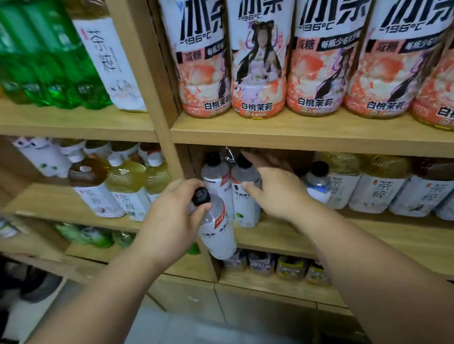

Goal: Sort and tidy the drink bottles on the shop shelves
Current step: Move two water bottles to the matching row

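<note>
My left hand grips the neck of a clear bottle with a black cap and white label, held in front of the middle shelf's left end. Two matching black-capped bottles stand upright on that shelf just behind it. My right hand reaches in beside them with fingers straight, fingertips touching the right-hand one. Right of my hand stand a small clear bottle and a row of white-labelled tea bottles.
Large peach-and-white tea bottles fill the shelf above. The left bay holds green bottles on top and yellow and brown tea bottles below. A wooden upright divides the bays. Small cans sit on the lower shelf.
</note>
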The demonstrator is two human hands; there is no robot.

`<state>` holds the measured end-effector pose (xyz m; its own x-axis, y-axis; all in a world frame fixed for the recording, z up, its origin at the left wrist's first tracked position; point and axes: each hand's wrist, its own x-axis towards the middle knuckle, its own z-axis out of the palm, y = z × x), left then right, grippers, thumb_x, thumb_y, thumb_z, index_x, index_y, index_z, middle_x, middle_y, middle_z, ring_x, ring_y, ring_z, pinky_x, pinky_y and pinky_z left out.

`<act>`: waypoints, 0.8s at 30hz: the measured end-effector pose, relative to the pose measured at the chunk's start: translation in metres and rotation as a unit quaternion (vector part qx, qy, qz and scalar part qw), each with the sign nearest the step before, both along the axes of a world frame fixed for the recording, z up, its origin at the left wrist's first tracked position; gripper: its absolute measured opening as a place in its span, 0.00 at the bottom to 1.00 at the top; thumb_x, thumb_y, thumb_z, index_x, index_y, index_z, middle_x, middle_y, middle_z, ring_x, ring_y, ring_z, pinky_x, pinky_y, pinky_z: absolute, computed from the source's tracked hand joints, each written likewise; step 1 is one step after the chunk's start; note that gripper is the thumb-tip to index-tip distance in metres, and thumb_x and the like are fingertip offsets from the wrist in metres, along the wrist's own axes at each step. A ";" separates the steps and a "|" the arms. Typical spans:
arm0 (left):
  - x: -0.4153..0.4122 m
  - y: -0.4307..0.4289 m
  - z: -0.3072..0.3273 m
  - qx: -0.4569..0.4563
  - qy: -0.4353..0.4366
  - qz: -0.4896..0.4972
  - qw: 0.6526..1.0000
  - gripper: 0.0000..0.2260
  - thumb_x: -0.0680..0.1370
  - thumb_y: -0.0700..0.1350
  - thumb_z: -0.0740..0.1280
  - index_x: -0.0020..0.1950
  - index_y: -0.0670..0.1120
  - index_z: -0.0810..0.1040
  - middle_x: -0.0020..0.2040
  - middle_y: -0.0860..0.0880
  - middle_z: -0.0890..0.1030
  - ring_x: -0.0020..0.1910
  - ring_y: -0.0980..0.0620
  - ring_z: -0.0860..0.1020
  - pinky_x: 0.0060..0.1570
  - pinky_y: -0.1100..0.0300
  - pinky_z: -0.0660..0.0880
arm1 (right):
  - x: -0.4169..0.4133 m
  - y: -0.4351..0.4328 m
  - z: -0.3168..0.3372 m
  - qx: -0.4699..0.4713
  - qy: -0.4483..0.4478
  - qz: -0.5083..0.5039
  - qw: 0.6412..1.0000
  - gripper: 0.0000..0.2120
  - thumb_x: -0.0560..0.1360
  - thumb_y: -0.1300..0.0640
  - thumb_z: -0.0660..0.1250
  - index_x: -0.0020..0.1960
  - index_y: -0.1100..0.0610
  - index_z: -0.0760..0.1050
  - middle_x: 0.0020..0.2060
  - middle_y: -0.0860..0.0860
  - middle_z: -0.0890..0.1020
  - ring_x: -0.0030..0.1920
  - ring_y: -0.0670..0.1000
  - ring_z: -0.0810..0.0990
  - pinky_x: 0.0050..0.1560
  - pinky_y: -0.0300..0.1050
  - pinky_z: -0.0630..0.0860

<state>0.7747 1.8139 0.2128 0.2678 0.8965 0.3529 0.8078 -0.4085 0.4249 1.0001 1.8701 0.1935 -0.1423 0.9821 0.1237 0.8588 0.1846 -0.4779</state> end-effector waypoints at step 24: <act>-0.117 -0.035 -0.018 0.000 -0.058 0.107 0.993 0.12 0.79 0.43 0.71 0.62 0.44 0.78 0.53 0.49 0.78 0.51 0.51 0.75 0.49 0.57 0.69 | -0.048 -0.044 -0.046 0.084 0.156 -0.109 0.978 0.39 0.75 0.55 0.76 0.76 0.37 0.57 0.72 0.53 0.67 0.49 0.52 0.76 0.50 0.46 0.73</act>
